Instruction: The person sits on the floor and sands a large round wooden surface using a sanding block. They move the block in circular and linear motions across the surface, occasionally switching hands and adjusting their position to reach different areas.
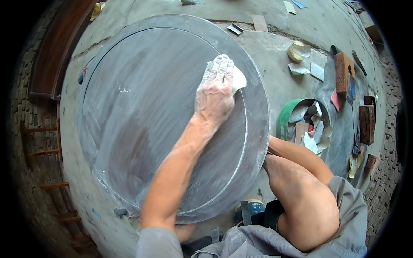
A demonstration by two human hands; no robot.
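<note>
A: Main thing? White pad (238, 78), probably sandpaper or cloth, under the hand (217, 88), far-right part of the round slab (142, 112).

B: Which hand?

A: Arm comes in from the lower left, so I'd call it the left. Fingers (221, 64) together, flat, pressing the pad down. Not pinching it.

B: Right hand?

A: Not visible. Right arm drops behind the slab's right edge.

B: How does the pad handle?

A: Thin, light, floppy by the look; slips on the dust unless pressed under a flat palm. Pick it up by the corner sticking out right of the hand.

B: Slab?

A: Grey, dusty, raised rim, looks heavy and stiff. Grip at the rim, likely two hands.

B: Around it?

A: Concrete floor (275, 64). Green band (285, 117) with paper scraps (309, 133) to the right, wood blocks (344, 71) farther right. Knee (301, 202) near right.
</note>
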